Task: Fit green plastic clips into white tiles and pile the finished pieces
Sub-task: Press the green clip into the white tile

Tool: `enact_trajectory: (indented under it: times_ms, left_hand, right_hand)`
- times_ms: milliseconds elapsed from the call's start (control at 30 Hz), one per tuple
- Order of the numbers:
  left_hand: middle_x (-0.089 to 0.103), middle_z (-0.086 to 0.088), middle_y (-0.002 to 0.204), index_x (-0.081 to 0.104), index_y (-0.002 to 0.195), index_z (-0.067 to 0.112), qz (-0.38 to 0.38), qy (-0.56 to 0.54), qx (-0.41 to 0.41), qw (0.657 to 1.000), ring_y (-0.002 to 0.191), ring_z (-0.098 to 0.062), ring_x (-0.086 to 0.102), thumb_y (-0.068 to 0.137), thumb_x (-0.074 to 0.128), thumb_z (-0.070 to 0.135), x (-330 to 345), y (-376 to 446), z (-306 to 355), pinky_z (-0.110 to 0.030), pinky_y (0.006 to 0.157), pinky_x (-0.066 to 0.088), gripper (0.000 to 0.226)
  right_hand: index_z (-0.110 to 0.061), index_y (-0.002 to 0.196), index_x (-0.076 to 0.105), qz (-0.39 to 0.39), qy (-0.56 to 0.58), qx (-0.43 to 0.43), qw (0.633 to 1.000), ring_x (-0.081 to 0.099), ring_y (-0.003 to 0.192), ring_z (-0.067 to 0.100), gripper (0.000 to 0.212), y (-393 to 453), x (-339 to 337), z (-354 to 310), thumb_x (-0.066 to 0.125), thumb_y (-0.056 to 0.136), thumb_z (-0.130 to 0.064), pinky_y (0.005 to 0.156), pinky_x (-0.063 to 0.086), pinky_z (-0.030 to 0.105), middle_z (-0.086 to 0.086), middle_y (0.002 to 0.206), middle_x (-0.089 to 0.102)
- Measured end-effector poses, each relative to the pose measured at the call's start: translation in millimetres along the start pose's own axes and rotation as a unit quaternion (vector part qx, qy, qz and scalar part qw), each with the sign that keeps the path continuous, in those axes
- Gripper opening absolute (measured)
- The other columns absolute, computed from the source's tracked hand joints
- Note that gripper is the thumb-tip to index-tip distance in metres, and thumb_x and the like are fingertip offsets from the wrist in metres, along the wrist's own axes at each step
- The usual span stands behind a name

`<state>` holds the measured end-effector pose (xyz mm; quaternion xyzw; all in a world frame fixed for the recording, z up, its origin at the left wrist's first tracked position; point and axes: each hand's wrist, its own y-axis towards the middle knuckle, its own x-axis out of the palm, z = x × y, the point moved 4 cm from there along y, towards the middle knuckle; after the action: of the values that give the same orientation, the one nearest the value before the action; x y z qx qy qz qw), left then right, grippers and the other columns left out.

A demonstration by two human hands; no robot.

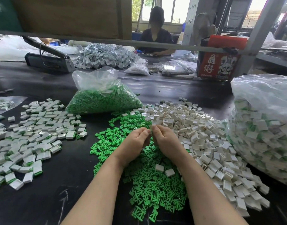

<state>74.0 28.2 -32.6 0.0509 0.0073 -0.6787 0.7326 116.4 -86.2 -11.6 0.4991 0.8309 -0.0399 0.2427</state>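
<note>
Head view: left hand point(137, 138) and right hand point(163, 137) meet fingertip to fingertip above green clips point(149, 184), each grip pinching a small piece; white tiles point(204, 135) at 3 o'clock.

Bare forearms, no sleeves; left grip point(136, 138), right grip point(163, 138) ungloved.

The black bench point(61, 184) is holding green clips point(149, 184) under the fingers point(147, 132), white tiles point(204, 140) right of them, finished pieces point(33, 135) far left, and a bag of clips point(103, 98) behind.
</note>
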Motion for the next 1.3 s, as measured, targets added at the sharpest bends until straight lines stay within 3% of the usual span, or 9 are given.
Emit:
enact_trajectory:
  times_ms: [67,167,300,500,700,933,1067,1133,1300]
  left_hand:
    - [0.052,0.009,0.071,0.064,0.093,0.016,0.006,0.003,0.006,1.0,0.063,-0.001,0.048,0.106,0.04,0.02,1.5,0.5,0.2,-0.014,0.061,0.043,0.028]
    - [0.063,0.01,0.075,0.066,0.094,0.018,0.022,0.004,0.016,1.0,0.069,0.001,0.056,0.106,0.04,0.018,2.7,1.3,-0.5,-0.014,0.065,0.046,0.029]
    - [0.07,-0.008,0.099,0.066,0.1,0.015,0.019,-0.016,0.016,1.0,0.093,-0.016,0.066,0.106,0.038,0.016,5.5,3.0,-2.2,-0.026,0.086,0.052,0.029]
    - [0.071,-0.013,0.1,0.065,0.098,0.01,0.05,0.033,0.038,0.997,0.099,-0.023,0.067,0.106,0.037,0.014,10.2,3.0,1.4,-0.03,0.09,0.053,0.029]
    - [0.07,-0.014,0.104,0.064,0.106,0.004,0.068,0.033,0.043,0.996,0.102,-0.024,0.067,0.106,0.038,0.013,12.0,2.8,4.7,-0.032,0.092,0.053,0.028]
    - [0.073,-0.007,0.098,0.065,0.1,0.008,0.053,-0.041,0.037,0.997,0.097,-0.016,0.07,0.106,0.038,0.012,11.7,3.1,1.2,-0.024,0.085,0.054,0.028]
    - [0.069,0.013,0.068,0.062,0.086,0.011,0.039,-0.052,0.041,0.997,0.07,0.004,0.064,0.106,0.038,0.01,12.5,1.8,3.5,-0.013,0.07,0.05,0.03]
    - [0.065,0.017,0.062,0.059,0.082,0.012,0.034,-0.052,0.041,0.997,0.063,0.007,0.06,0.106,0.037,0.009,13.3,0.8,5.4,-0.01,0.066,0.048,0.032]
    - [0.05,0.007,0.068,0.053,0.078,0.012,0.045,-0.058,0.03,0.997,0.062,0.001,0.048,0.106,0.039,0.012,10.8,1.7,4.9,-0.013,0.065,0.046,0.031]
  right_hand:
    - [-0.006,0.076,0.055,0.01,-0.024,-0.005,1.0,0.037,0.053,0.005,0.037,0.6,1.2,-0.3,0.039,0.105,-0.023,0.054,0.032,0.025,-0.006,0.061,0.045]
    - [0.002,0.081,0.057,0.022,-0.048,-0.01,0.999,0.041,0.059,0.011,0.041,2.1,3.9,0.3,0.036,0.105,-0.022,0.059,0.034,0.033,-0.003,0.064,0.049]
    - [-0.015,0.074,0.056,0.039,-0.103,-0.027,0.994,0.051,0.065,0.012,0.041,1.4,7.0,0.5,0.034,0.105,-0.029,0.061,0.039,0.033,-0.003,0.069,0.057]
    - [-0.018,0.079,0.058,0.082,-0.15,-0.035,0.985,0.058,0.074,0.02,0.045,1.1,11.2,1.0,0.028,0.104,-0.04,0.068,0.046,0.04,0.0,0.076,0.063]
    - [-0.017,0.078,0.057,0.128,-0.118,-0.016,0.985,0.057,0.074,0.024,0.04,2.2,10.0,3.8,0.03,0.104,-0.03,0.07,0.047,0.044,0.002,0.075,0.062]
    - [-0.007,0.082,0.058,0.099,-0.083,-0.013,0.992,0.057,0.076,0.025,0.044,2.6,10.4,2.9,0.028,0.104,-0.032,0.073,0.047,0.047,0.007,0.079,0.062]
    - [-0.001,0.074,0.051,0.078,0.034,0.023,0.996,0.048,0.072,0.026,0.047,5.0,7.2,4.5,0.029,0.102,-0.032,0.078,0.044,0.058,0.014,0.073,0.053]
    - [0.004,0.077,0.053,0.072,0.044,0.034,0.996,0.047,0.073,0.025,0.048,5.7,5.8,6.6,0.029,0.105,-0.027,0.079,0.044,0.057,0.013,0.074,0.054]
    - [-0.013,0.066,0.048,0.069,0.039,0.036,0.996,0.042,0.064,0.018,0.047,7.7,3.9,9.4,0.03,0.106,-0.03,0.066,0.036,0.042,0.001,0.063,0.048]
